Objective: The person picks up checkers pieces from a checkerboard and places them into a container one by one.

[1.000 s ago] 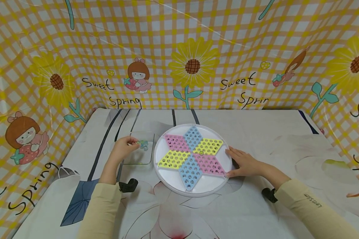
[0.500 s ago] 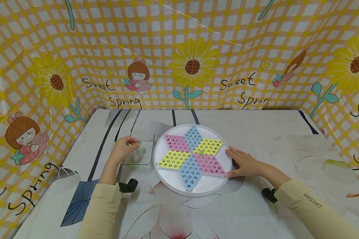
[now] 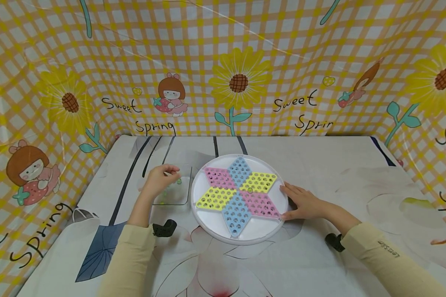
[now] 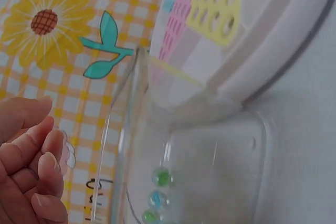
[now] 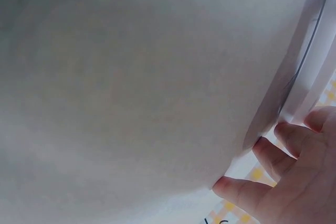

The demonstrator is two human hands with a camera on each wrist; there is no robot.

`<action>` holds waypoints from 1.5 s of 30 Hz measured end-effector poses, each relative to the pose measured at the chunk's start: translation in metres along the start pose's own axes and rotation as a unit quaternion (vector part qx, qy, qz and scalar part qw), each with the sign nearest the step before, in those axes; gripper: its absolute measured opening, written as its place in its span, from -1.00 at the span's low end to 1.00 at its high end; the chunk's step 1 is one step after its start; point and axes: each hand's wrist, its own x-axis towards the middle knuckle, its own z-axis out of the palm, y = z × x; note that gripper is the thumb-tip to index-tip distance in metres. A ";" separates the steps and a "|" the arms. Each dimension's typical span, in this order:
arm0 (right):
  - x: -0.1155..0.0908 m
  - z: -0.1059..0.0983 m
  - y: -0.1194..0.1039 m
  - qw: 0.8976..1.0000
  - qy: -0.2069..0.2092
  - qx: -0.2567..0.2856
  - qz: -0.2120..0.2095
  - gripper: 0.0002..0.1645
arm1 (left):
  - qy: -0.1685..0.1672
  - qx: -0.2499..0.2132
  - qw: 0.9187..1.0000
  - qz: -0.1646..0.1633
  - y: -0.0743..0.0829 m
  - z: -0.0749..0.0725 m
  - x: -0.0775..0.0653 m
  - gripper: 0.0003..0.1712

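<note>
My left hand [image 3: 161, 179] hovers over the left side of a clear plastic box [image 3: 188, 194], its fingers curled and thumb close to the index finger. The left wrist view shows that hand [image 4: 31, 156] beside the box wall; I cannot tell whether something small is between its fingertips. Glass marbles lie in the box, among them a green marble [image 4: 163, 177] and a blue marble [image 4: 158, 199]. A round white Chinese checkers board [image 3: 208, 225] stands right of the box, one marble [image 3: 250, 190] near its middle. My right hand [image 3: 302, 202] touches the board's right rim with spread fingers [image 5: 244, 190].
A white patterned cloth [image 3: 338, 165] covers the table. Behind it and along the sides hangs a yellow checked curtain [image 3: 134, 53] with sunflowers. The box stands close to the board's left rim.
Marbles in the box have shifted and spread apart. My left hand has risen slightly and moved a little to the right. The right hand and the board stay where they were.
</note>
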 end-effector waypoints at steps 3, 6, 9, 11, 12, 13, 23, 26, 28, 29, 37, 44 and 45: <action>0.000 0.000 0.001 1.000 -0.001 0.001 0.002 0.21 | -0.003 -0.008 1.000 0.009 0.008 0.005 0.003 -0.67; 0.000 0.000 0.001 1.000 0.001 0.002 0.002 0.21 | -0.003 -0.001 1.000 0.020 0.016 0.013 0.007 -0.70; 0.000 0.001 0.001 1.000 0.003 0.003 0.000 0.21 | -0.005 0.002 0.999 0.034 0.024 0.022 0.011 -0.73; 0.000 0.001 0.001 1.000 0.003 0.003 0.001 0.21 | -0.009 0.000 0.999 0.042 0.029 0.028 0.014 -0.74; 0.000 0.001 0.001 1.000 0.003 0.002 0.002 0.21 | -0.013 -0.004 0.999 0.046 0.031 0.031 0.015 -0.73; 0.000 0.001 0.001 1.000 0.001 0.002 0.002 0.21 | -0.019 -0.012 0.999 0.049 0.034 0.033 0.016 -0.73; 0.001 -0.002 -0.002 1.000 -0.002 0.003 -0.001 0.20 | -0.065 -0.033 0.995 0.068 0.062 0.063 0.024 -0.71; 0.002 -0.002 -0.003 1.000 0.000 0.001 -0.001 0.20 | -0.076 -0.038 0.994 0.067 0.070 0.074 0.024 -0.74; 0.002 -0.002 -0.002 1.000 0.002 -0.002 -0.002 0.20 | -0.087 -0.043 0.993 0.066 0.073 0.082 0.024 -0.74; 0.002 -0.001 -0.002 1.000 0.003 -0.003 -0.002 0.20 | -0.091 -0.043 0.993 0.066 0.074 0.085 0.024 -0.75; 0.001 -0.001 0.000 1.000 0.003 -0.002 0.001 0.20 | -0.124 -0.060 0.987 0.078 0.080 0.109 0.024 -0.68; 0.001 0.000 -0.001 1.000 0.001 0.003 0.008 0.21 | -0.146 -0.053 0.985 0.075 0.082 0.126 0.026 -0.65; 0.001 0.000 -0.001 1.000 0.001 0.002 0.008 0.21 | -0.147 -0.050 0.985 0.074 0.081 0.128 0.026 -0.66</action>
